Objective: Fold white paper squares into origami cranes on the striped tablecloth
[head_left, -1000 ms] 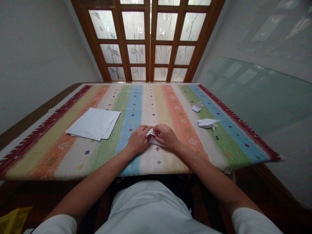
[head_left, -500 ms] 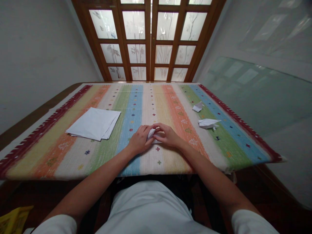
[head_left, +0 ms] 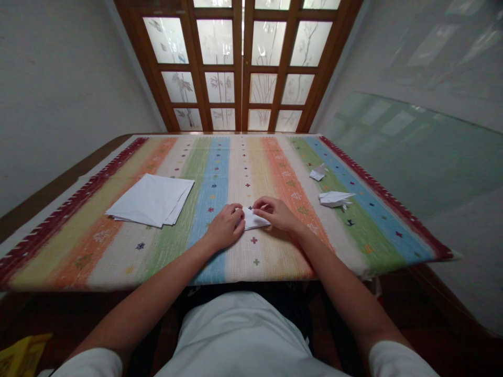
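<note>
A small folded piece of white paper [head_left: 254, 220] lies low over the striped cloth, between my two hands. My left hand [head_left: 227, 226] grips its left end, thumb below and fingers curled above, hiding that side. At the upper right edge, my right hand [head_left: 277, 214] pinches the paper between thumb and fingertips. Its lower right corner shows beneath the right thumb.
Flat white sheets [head_left: 153, 199] are stacked on the left of the tablecloth [head_left: 239, 256]. To the right lie a folded paper figure [head_left: 335, 199] and, farther back, a smaller one [head_left: 318, 172]. Beyond the table stand glazed wooden doors [head_left: 242, 94].
My hands have drawn apart slightly, the right one moving a little right. More of the folded paper shows now, lying flatter where it was bunched between the fingers.
</note>
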Tool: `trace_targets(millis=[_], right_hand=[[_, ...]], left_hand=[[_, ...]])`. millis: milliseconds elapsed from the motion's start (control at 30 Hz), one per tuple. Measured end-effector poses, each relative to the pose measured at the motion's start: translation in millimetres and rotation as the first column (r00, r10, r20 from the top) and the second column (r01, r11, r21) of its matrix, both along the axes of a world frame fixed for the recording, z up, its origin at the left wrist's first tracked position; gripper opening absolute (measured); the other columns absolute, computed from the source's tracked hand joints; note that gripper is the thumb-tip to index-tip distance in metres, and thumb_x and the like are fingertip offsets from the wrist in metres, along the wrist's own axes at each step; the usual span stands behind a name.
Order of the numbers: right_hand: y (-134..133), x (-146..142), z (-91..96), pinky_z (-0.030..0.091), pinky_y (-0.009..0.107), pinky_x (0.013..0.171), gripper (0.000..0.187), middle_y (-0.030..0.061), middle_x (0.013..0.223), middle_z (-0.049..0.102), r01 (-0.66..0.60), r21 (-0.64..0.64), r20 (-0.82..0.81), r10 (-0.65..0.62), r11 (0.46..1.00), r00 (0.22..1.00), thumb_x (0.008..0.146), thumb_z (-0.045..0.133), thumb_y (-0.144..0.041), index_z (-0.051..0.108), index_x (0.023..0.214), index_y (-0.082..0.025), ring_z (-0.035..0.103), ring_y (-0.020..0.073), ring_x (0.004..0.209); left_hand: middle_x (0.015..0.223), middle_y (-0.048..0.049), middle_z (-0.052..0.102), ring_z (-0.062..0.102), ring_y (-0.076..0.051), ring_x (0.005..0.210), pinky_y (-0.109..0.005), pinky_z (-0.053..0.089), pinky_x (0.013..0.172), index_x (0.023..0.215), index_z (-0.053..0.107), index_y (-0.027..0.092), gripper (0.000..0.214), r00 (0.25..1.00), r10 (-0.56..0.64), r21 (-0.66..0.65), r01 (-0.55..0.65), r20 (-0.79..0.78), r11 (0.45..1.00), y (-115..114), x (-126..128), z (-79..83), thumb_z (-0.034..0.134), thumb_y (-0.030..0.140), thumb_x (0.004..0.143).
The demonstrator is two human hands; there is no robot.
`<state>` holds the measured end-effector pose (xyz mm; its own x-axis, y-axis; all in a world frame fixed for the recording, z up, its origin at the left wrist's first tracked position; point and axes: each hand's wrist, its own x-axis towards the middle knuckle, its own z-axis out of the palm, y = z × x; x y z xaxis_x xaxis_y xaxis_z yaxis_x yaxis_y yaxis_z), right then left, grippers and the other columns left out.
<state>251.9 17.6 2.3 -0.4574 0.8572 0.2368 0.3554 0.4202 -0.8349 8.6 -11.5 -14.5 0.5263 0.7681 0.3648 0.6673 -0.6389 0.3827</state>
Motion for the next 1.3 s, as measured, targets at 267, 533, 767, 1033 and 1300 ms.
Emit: trace_targets(millis=[267, 533, 767, 1033, 1300], right_hand=[[0.9, 7.6, -7.0, 0.05, 0.035, 0.083, 0.018, 0.0085, 0.101, 0.071, 0.016, 0.121, 0.266, -0.048, 0.992, 0.963, 0.087, 0.082, -0.026, 0.081, 0.103, -0.019, 0.064, 0.0204, 0.085], [-7.4, -0.6, 1.5, 0.044, 0.027, 0.067, 0.013, -0.0017, 0.08, 0.066, -0.099, -0.054, 0.141, 0.106, 0.994, 0.984, 0.085, 0.075, -0.025, 0.067, 0.093, -0.02, 0.057, 0.0154, 0.07], [-6.2, -3.3, 3.6, 0.047, 0.033, 0.08, 0.017, 0.0033, 0.086, 0.065, -0.016, 0.336, 0.038, 0.004, 0.942, 0.999, 0.079, 0.063, -0.006, 0.059, 0.08, -0.022, 0.06, 0.0206, 0.084], [-12.3, -6.4, 1.4, 0.052, 0.041, 0.098, 0.033, 0.0099, 0.117, 0.069, -0.069, 0.357, 0.214, -0.01, 0.932, 0.977, 0.085, 0.081, -0.014, 0.076, 0.115, -0.025, 0.066, 0.0268, 0.109], [-8.5, 0.3, 1.6, 0.052, 0.033, 0.083, 0.021, 0.0076, 0.101, 0.074, -0.147, 0.216, 0.272, 0.085, 0.965, 0.958, 0.101, 0.072, -0.032, 0.081, 0.086, -0.021, 0.069, 0.0201, 0.088]], left_hand=[[0.127, -0.014, 0.069, 0.06, -0.033, 0.12, -0.056, 0.052, 0.109, 0.107, 0.065, 0.02, 0.011, 0.999, -0.001, -0.035, 0.0, -0.04, 0.999, 0.4, -1.2, 0.0, 0.063, 0.026, 0.097], [0.123, -0.0103, 0.067, 0.067, -0.024, 0.106, -0.043, 0.057, 0.096, 0.127, 0.054, 0.021, 0.042, 0.964, 0.017, -0.138, 0.02, 0.265, 0.99, 5.3, -2.2, 0.3, 0.065, 0.014, 0.087], [0.101, -0.0052, 0.07, 0.066, -0.022, 0.097, -0.038, 0.056, 0.092, 0.103, 0.066, 0.021, 0.021, 0.956, -0.013, 0.009, 0.011, 0.294, 1.0, 8.4, -9.3, 8.0, 0.061, 0.006, 0.088], [0.095, -0.0075, 0.071, 0.063, -0.024, 0.1, -0.04, 0.055, 0.091, 0.083, 0.066, 0.021, 0.022, 0.991, -0.04, 0.101, 0.027, 0.128, 0.994, 5.4, -10.9, 10.5, 0.057, 0.006, 0.095], [0.099, -0.009, 0.073, 0.066, -0.028, 0.101, -0.047, 0.057, 0.095, 0.104, 0.069, 0.021, 0.026, 0.996, 0.013, -0.082, -0.007, 0.083, 0.997, 6.4, -8.4, 3.8, 0.051, 0.008, 0.091]])
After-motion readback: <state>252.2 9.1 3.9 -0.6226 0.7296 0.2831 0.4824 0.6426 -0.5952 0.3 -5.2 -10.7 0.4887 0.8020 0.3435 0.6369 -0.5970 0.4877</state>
